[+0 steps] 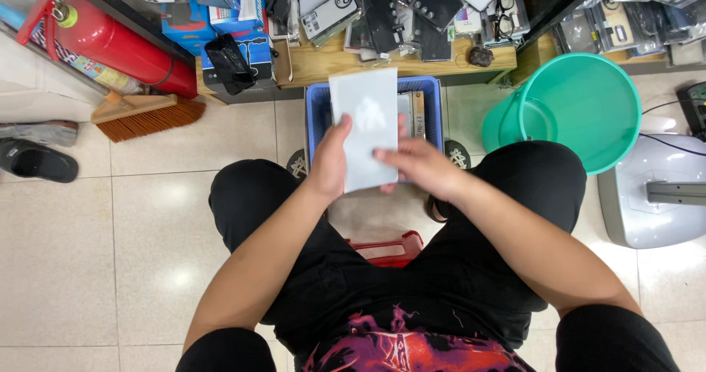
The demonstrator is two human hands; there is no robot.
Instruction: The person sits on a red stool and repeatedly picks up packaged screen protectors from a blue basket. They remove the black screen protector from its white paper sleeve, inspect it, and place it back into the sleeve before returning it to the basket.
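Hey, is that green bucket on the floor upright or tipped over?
Upright. The green bucket stands on the tiled floor with its round mouth facing up at the camera, so the inside wall and bottom are visible.

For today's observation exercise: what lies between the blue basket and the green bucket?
In the head view, only a strip of bare pale floor tile separates the blue basket from the green bucket; nothing stands there.

Pale grey packet [365, 126]: smooth, slightly glossy plastic film, held in both hands. Blue basket [316, 118]: matt plastic lattice. Green bucket [581, 107]: smooth plastic, soft sheen. Floor [147, 217]: glossy glazed tiles. Red fire extinguisher [118, 45]: glossy painted metal. Broom [151, 116]: wooden head, rough bristles. Shelf [382, 59]: bare wood.
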